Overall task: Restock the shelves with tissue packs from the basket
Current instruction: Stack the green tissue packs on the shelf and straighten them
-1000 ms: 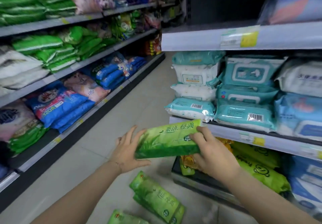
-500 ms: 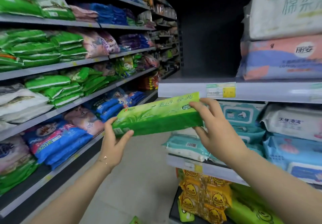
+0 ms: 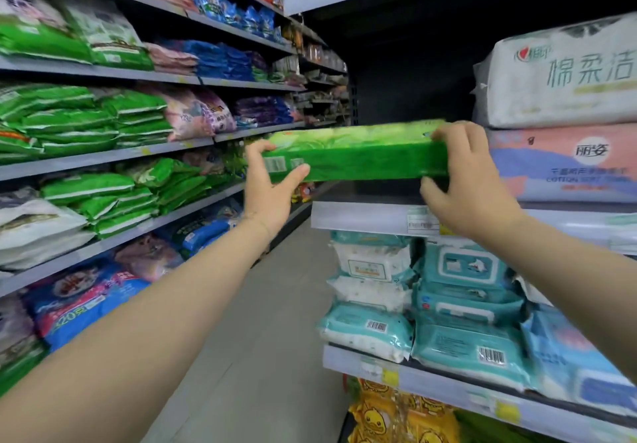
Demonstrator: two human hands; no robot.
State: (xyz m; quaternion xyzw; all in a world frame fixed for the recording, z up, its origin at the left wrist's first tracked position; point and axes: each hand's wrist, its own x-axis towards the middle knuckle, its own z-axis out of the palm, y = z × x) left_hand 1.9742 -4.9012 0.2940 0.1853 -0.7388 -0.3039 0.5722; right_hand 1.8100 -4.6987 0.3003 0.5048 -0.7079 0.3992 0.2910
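Green tissue pack (image 3: pixel 355 156), leaf pattern; teal wipes (image 3: pixel 472 349).

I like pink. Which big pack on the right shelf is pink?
The bottom pack, pink across its top, lying under the white pack.

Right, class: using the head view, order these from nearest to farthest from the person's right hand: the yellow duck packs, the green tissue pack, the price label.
1. The green tissue pack: gripped at its right end by the right hand.
2. The price label: just below that hand, on the shelf edge.
3. The yellow duck packs: far below, at the picture's bottom.
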